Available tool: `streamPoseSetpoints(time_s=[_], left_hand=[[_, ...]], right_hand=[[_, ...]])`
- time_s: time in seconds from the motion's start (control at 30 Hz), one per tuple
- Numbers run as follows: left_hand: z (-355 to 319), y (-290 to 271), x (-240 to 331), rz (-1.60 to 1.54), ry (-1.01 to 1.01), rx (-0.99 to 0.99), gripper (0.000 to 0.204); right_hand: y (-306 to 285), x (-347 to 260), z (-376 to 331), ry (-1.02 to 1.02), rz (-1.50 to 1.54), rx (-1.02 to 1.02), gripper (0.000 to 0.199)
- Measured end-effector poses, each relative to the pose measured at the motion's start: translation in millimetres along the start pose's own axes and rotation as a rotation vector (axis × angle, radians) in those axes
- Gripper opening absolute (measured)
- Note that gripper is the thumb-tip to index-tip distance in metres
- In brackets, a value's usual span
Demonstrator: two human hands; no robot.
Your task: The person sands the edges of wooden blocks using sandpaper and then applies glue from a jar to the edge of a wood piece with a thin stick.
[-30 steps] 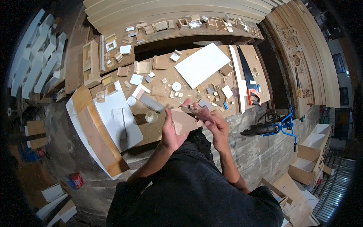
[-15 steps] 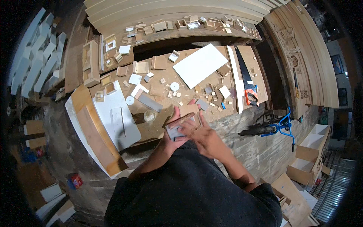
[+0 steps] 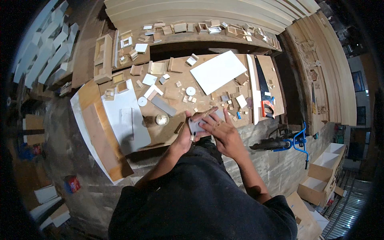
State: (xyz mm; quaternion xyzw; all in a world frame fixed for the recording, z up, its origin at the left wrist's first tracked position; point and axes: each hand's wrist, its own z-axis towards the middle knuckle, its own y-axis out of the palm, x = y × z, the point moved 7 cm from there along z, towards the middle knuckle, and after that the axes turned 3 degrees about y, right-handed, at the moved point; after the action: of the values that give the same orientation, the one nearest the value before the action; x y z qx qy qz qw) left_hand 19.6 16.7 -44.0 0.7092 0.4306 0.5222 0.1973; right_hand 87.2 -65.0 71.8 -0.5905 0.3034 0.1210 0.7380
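Just past the table's near edge I hold a small white-faced wooden piece [image 3: 195, 127], with brown wood along its upper edge. My left hand [image 3: 183, 138] grips it from the left side, the fingers partly hidden beneath. Over its face and right side lie the fingers of my right hand [image 3: 225, 135], pressing on it, with one finger raised apart. The piece's exact form is hidden by my fingers. On the table close by are a round tub of pale material [image 3: 162, 119] and a grey flat strip [image 3: 163, 106].
The wooden table [image 3: 176, 90] bears a large white panel [image 3: 219, 72], several small wood blocks, white discs and a handsaw [image 3: 265, 90] with an orange-black handle. White and brown boards [image 3: 127, 116] lie at left. A blue-framed bike [image 3: 294, 141] stands to the right; small wooden boxes [image 3: 180, 28] line the back shelf.
The piece has been turned in my hands: the wood panel that stood up at its far side no longer shows. My right hand has spread over it. The whole view has shifted slightly.
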Motion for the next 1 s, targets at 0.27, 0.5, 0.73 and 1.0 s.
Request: streamPoseSetpoints(time_s=[0.27,0.5,0.73,1.0], left_hand=[[-7,-24,-13,0.067,-0.057,0.018,0.053],[-24,-29,-32,-0.050,-0.216,0.172,0.046],[-19,-58,-54,-0.128,-0.257,0.113,0.031],[-17,-43,-50,-0.103,-0.058,0.070,0.030]], right_hand=[[7,6,16,-0.090,-0.104,-0.126,0.066],[22,24,0,-0.134,-0.071,-0.099,0.067],[32,43,-13,-0.064,-0.024,-0.136,0.060],[61,31,-36,-0.090,0.068,-0.286,0.062]])
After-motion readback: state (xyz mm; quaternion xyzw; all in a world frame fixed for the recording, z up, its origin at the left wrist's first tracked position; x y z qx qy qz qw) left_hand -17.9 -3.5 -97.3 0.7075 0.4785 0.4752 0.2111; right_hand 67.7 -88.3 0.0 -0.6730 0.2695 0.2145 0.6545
